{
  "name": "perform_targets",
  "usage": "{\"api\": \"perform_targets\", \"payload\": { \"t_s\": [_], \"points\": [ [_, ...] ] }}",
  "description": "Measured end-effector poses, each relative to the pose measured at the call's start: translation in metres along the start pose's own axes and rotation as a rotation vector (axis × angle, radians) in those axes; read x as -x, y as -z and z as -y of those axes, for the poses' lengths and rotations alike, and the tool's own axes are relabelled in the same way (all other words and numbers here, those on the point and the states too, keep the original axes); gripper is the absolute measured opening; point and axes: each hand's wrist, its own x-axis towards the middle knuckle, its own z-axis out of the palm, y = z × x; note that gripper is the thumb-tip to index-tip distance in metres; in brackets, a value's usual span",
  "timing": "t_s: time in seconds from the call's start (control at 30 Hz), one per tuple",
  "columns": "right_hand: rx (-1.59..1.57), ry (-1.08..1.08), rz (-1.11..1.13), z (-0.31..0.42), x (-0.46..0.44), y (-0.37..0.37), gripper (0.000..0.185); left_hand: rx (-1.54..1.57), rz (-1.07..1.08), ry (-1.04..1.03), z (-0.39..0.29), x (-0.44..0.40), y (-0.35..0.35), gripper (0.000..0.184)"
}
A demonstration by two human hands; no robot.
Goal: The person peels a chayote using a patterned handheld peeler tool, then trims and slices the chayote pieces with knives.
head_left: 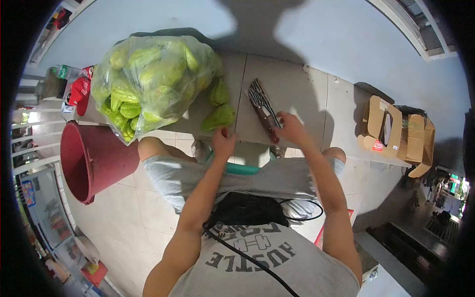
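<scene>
A large clear plastic bag (153,79) full of green chayotes stands at the left of the tiled ledge. Two loose chayotes lie to its right, the nearer one (219,117) just beyond my left hand (223,142). That hand has its fingers curled together, and whatever may be between them is too small to make out. My right hand (291,128) is at the handle end of some utensils with brown handles (265,120) and striped or slotted metal ends, its thumb and fingertips closed on a handle.
A red bucket (106,158) stands on the floor at the left. Behind it is a red cap (79,92) near a plastic bottle. An open cardboard box (396,131) sits on the right of the ledge (292,84). A wall runs behind.
</scene>
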Motion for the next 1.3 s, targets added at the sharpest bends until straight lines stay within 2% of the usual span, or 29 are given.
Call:
{"api": "perform_targets", "payload": {
  "t_s": [0.03, 0.07, 0.13, 0.27, 0.33, 0.43, 0.47, 0.53, 0.67, 0.73, 0.77, 0.83, 0.87, 0.93, 0.97, 1.0, 1.07, 1.13, 1.17, 1.23, 1.3],
  "points": [
    [0.142, 0.072, -0.051, 0.009, -0.003, -0.011, 0.049, -0.026, -0.169, -0.113, 0.001, -0.006, 0.0, 0.061],
    [0.151, 0.072, -0.055, 0.022, -0.006, -0.018, 0.049, -0.017, -0.169, -0.117, -0.002, -0.011, 0.001, 0.061],
    [0.169, -0.001, -0.141, 0.041, -0.006, -0.029, 0.047, -0.672, -0.354, -0.203, -0.01, -0.014, 0.003, 0.071],
    [0.097, 0.009, -0.18, 0.037, -0.023, -0.054, 0.052, -0.618, -0.302, -0.135, -0.045, -0.017, 0.018, 0.079],
    [0.063, -0.033, -0.22, 0.024, -0.031, -0.074, 0.047, -0.659, -0.315, -0.242, -0.041, -0.025, 0.019, 0.084],
    [0.048, -0.053, -0.339, 0.022, -0.038, -0.076, 0.041, -0.757, -0.268, -0.229, -0.04, -0.037, 0.019, 0.089],
    [0.045, -0.05, -0.347, 0.025, -0.038, -0.07, 0.041, -0.76, -0.273, -0.236, -0.04, -0.04, 0.02, 0.089],
    [-0.019, -0.193, -0.217, 0.035, -0.031, -0.046, 0.041, -0.869, -0.149, -0.237, -0.041, -0.042, 0.026, 0.091],
    [-0.032, -0.213, -0.268, 0.043, -0.011, -0.014, 0.034, -0.903, -0.141, -0.256, -0.054, -0.034, 0.039, 0.084],
    [-0.087, -0.173, -0.377, 0.042, -0.001, -0.002, 0.031, -0.585, -0.109, -0.186, -0.058, -0.035, 0.043, 0.071],
    [-0.089, -0.18, -0.382, 0.037, 0.003, 0.002, 0.031, -0.588, -0.103, -0.192, -0.054, -0.038, 0.044, 0.071],
    [-0.162, -0.034, -0.369, 0.027, 0.009, 0.008, 0.027, 0.308, 0.138, 0.068, -0.037, -0.048, 0.042, 0.063],
    [-0.162, -0.04, -0.375, 0.027, 0.016, 0.011, 0.027, 0.306, 0.145, 0.064, -0.026, -0.051, 0.041, 0.063],
    [-0.135, 0.082, -0.387, 0.035, 0.034, 0.025, 0.027, 1.022, 0.392, 0.148, -0.012, -0.054, 0.04, 0.068],
    [-0.134, 0.079, -0.395, 0.043, 0.046, 0.029, 0.027, 1.019, 0.399, 0.144, -0.028, -0.036, 0.05, 0.068],
    [-0.203, 0.077, -0.439, 0.052, 0.058, 0.032, 0.028, 1.322, 0.555, 0.05, -0.06, -0.007, 0.07, 0.066],
    [-0.276, 0.08, -0.481, 0.062, 0.072, 0.031, 0.031, 1.619, 0.708, -0.054, -0.075, 0.007, 0.086, 0.064],
    [-0.307, 0.077, -0.426, 0.068, 0.081, 0.026, 0.035, 1.27, 0.77, 0.042, -0.067, -0.003, 0.098, 0.067],
    [-0.311, 0.082, -0.427, 0.075, 0.088, 0.024, 0.035, 1.266, 0.766, 0.038, -0.067, 0.0, 0.1, 0.067],
    [-0.216, 0.163, -0.447, 0.092, 0.097, 0.021, 0.033, 0.971, 0.647, 0.003, -0.069, 0.005, 0.103, 0.067],
    [-0.208, 0.177, -0.429, 0.107, 0.103, 0.023, 0.031, 0.854, 0.572, -0.062, -0.074, 0.013, 0.105, 0.066]
  ]
}}
